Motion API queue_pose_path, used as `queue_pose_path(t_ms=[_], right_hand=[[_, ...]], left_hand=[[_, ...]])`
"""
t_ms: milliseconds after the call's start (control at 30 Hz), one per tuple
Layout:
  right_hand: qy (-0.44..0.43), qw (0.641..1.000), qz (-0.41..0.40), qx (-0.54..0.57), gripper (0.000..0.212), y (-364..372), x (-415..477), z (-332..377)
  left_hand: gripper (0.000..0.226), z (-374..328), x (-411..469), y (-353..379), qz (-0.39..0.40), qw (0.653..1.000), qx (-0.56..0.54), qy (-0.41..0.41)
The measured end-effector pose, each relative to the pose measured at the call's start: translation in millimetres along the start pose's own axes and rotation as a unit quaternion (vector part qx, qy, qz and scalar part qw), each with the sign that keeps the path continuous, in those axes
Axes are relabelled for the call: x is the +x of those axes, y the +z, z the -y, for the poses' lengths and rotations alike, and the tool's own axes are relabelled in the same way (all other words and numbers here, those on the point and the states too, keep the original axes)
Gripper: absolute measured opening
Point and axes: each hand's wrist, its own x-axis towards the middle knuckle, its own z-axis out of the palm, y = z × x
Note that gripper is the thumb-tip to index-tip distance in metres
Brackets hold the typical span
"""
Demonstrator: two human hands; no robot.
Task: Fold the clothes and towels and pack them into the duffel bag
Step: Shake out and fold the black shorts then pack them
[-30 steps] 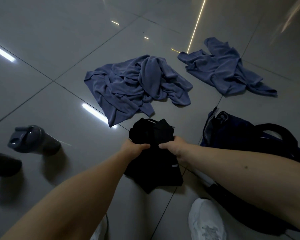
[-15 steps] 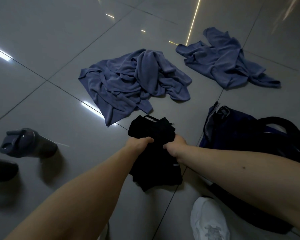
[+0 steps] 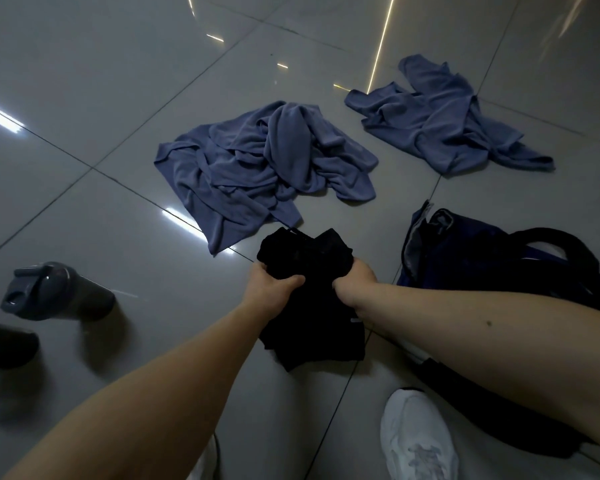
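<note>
Left hand: the left hand (image 3: 274,289) grips the upper left of a black garment (image 3: 312,327), fingers (image 3: 261,270) curled tight into the bunched cloth.
Right hand: the right hand (image 3: 355,280) clutches the same garment just beside the left, fingers buried in the fabric.
Black garment: it is held between both sets of fingers and hangs below them toward the tiled floor (image 3: 84,81); whether it touches the floor is unclear.
Duffel bag: the dark blue duffel bag (image 3: 482,258) lies open near the right fingers, on their outer side.
Towels: a crumpled blue towel (image 3: 257,171) lies on the floor just beyond the fingers; a second blue towel (image 3: 440,123) lies farther off, beyond the bag.
Bottle: a grey bottle (image 3: 56,292) stands well apart from the left fingers, on their outer side.
Shoe: a white shoe (image 3: 418,441) shows below the right forearm.
</note>
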Motion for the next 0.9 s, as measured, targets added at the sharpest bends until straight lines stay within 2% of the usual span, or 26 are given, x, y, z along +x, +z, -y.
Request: queue_pose_path(t_ms=[67, 133, 233, 333, 400, 500, 633, 733, 900], right_hand=[[-0.009, 0.999, -0.039, -0.002, 0.030, -2, -9, 12], [-0.037, 0.998, -0.035, 0.034, 0.036, -5, -18, 27], [-0.083, 0.988, 0.033, 0.123, 0.042, -15, -34, 56], [-0.100, 0.974, 0.090, 0.180, 0.073, -41, -51, 80], [-0.120, 0.970, 0.097, 0.186, 0.082, -68, -67, 91], [-0.146, 0.969, 0.061, 0.188, 0.073, -112, -90, 96], [-0.147, 0.971, 0.017, 0.190, 0.080, -161, -113, 85], [-0.132, 0.970, -0.028, 0.204, 0.073, -195, -120, 70], [-0.072, 0.970, -0.122, 0.199, 0.049, -247, -124, 38]], left_hand=[[0.057, -11, -10, 3, -0.037, 0.996, 0.036, 0.066], [0.051, -26, -21, 7, -0.065, 0.988, 0.060, 0.124], [0.045, -48, -35, 12, -0.069, 0.978, 0.078, 0.180], [0.040, -74, -55, 12, -0.045, 0.973, 0.080, 0.214], [0.038, -92, -69, 16, -0.033, 0.968, 0.077, 0.236], [0.040, -120, -91, 29, -0.011, 0.961, 0.074, 0.268], [0.044, -150, -116, 65, 0.049, 0.950, 0.054, 0.305], [0.047, -167, -132, 98, 0.075, 0.954, 0.014, 0.291], [0.030, -185, -154, 148, 0.180, 0.951, -0.008, 0.252]])
